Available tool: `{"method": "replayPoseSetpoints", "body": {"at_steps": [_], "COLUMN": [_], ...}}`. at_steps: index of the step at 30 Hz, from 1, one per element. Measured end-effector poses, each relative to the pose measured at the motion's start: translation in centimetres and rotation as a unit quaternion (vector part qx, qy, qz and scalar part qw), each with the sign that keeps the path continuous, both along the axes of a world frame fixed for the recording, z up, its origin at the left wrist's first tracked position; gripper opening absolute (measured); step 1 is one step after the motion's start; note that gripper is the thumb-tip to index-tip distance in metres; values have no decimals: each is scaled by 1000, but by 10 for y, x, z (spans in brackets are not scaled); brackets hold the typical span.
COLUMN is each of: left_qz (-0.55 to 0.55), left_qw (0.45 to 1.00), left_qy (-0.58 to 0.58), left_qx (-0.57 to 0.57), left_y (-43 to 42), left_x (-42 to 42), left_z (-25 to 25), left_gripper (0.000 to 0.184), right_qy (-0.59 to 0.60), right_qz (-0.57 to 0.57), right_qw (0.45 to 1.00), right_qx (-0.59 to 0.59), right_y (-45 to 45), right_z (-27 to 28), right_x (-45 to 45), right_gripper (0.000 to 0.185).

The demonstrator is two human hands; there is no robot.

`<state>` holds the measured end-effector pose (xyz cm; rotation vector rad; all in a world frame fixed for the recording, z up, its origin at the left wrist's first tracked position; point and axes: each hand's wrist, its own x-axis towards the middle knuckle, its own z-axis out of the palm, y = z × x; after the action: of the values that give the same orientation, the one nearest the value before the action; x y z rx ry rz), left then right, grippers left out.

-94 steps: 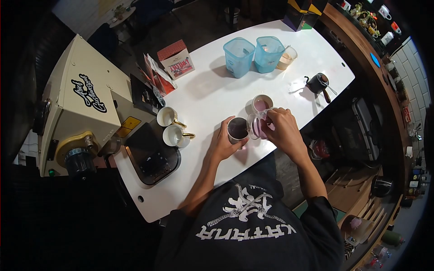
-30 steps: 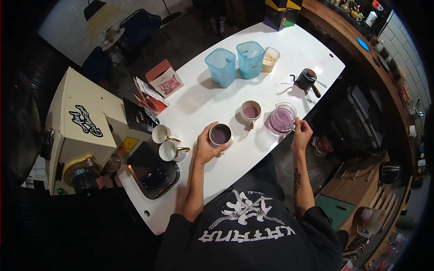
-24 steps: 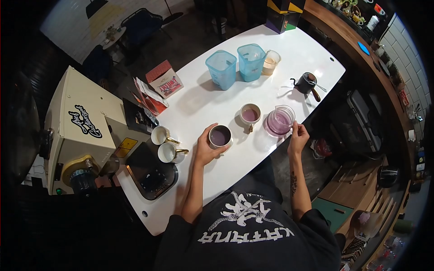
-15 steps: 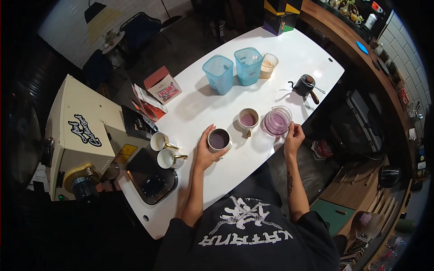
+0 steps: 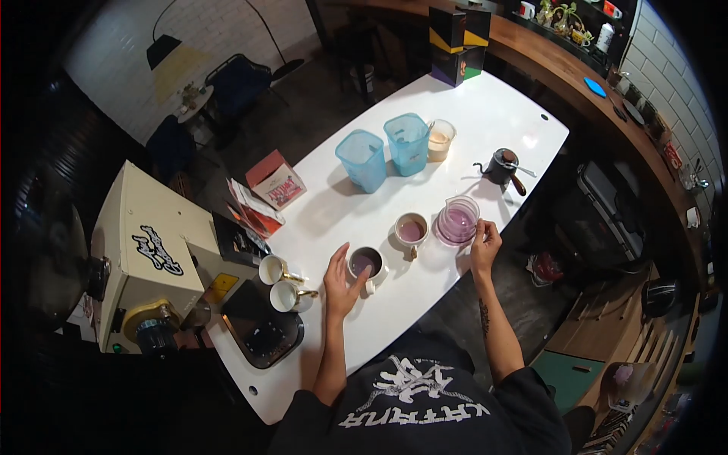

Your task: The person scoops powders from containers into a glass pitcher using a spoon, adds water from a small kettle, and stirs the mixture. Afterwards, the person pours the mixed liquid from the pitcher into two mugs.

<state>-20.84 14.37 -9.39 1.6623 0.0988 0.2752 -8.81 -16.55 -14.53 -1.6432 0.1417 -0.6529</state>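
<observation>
My left hand [image 5: 343, 287] is beside a white cup [image 5: 377, 271] of dark purple liquid, its fingers stretched out and its thumb over the near rim. Whether the thumb touches the rim I cannot tell. The cup stands upright, handle towards me. With my right hand [image 5: 484, 246] I pinch the handle side of a glass carafe [image 5: 458, 221] that holds pale purple liquid and rests on the table. Between the two stands another cup [image 5: 412, 230] with a little purple liquid and a handle towards me.
On the white table [image 5: 326, 220] are two blue plastic pitchers [image 5: 362, 163], a glass of beige liquid [image 5: 441, 141], a small dark pot [image 5: 501, 168], coffee packets [image 5: 254, 208] and two gold-handled cups [image 5: 283, 296]. A cream grinder [image 5: 152, 265] stands left; black boxes [image 5: 459, 45] are at the far end.
My left hand has loosened from around the cup, its fingers now spread. My right hand keeps its hold on the carafe. The camera view has shifted, with the table lower in the picture.
</observation>
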Motion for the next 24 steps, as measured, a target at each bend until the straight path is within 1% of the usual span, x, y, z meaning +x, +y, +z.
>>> {"method": "replayPoseSetpoints", "body": {"at_steps": [1, 2, 3, 4, 5, 6, 8, 9, 10, 12, 14, 16, 17, 18, 19, 20, 21, 23, 24], "left_qz": [17, 10, 41, 70, 89, 79, 88, 96, 86, 61, 36, -38, -78, -116, -160, -204, -269, -380, -429], "left_qw": [999, 999, 998, 997, 994, 995, 989, 986, 987, 993, 993, 995, 991, 988, 980, 969, 954, 911, 884], "left_qy": [-39, -47, -45, -41, -56, -62, -110, -124, -130, -86, -90, -18, -16, -9, 17, 45, 43, 89, 124], "left_qx": [17, 18, 5, -9, -6, -8, 33, 51, 49, -51, -60, -95, -104, -98, -117, -133, -124, -133, -136], "left_y": [-2, -4, -7, -12, -18, -23, -32, -39, -48, -68, -90, -115, -131, -147, -165, -183, -199, -232, -247], "left_x": [0, 0, 0, -1, -1, -1, -1, -1, -4, -11, -19, -31, -36, -42, -51, -61, -71, -95, -111], "left_z": [2, 5, 11, 18, 26, 29, 34, 38, 43, 50, 50, 55, 53, 49, 47, 47, 41, 31, 26], "left_gripper": [69, 69, 64, 59, 48, 48, 42, 38, 38, 37, 36, 36, 36, 34, 33, 32, 31, 33, 33], "right_qy": [10, 2, 43, 87, 92, 65, 10, 5, 16, 24, 63, 60, 58, 89, 124, 128, 170, 249, 290], "right_qz": [9, 2, 23, 42, 16, 12, -49, -59, -89, -131, -143, -169, -188, -191, -194, -218, -233, -269, -287], "right_qw": [1000, 1000, 999, 994, 990, 991, 990, 990, 988, 984, 985, 981, 978, 976, 972, 967, 956, 929, 909], "right_qx": [6, 7, -21, -49, -106, -118, -130, -128, -122, -117, -78, -68, -69, -59, -46, -42, -49, -40, -83], "right_y": [-1, -3, -7, -10, -12, -15, -18, -23, -29, -42, -58, -72, -83, -96, -108, -118, -129, -151, -160], "right_z": [0, -2, -8, 2, 10, 11, 26, 31, 34, 30, 21, 15, 6, -5, -16, -21, -24, -39, -49], "right_x": [2, 5, 9, 8, 2, -2, -16, -26, -38, -66, -104, -150, -175, -202, -234, -269, -305, -380, -421], "right_gripper": [23, 23, 24, 26, 28, 26, 22, 22, 19, 17, 15, 14, 14, 15, 17, 17, 19, 22, 20]}}
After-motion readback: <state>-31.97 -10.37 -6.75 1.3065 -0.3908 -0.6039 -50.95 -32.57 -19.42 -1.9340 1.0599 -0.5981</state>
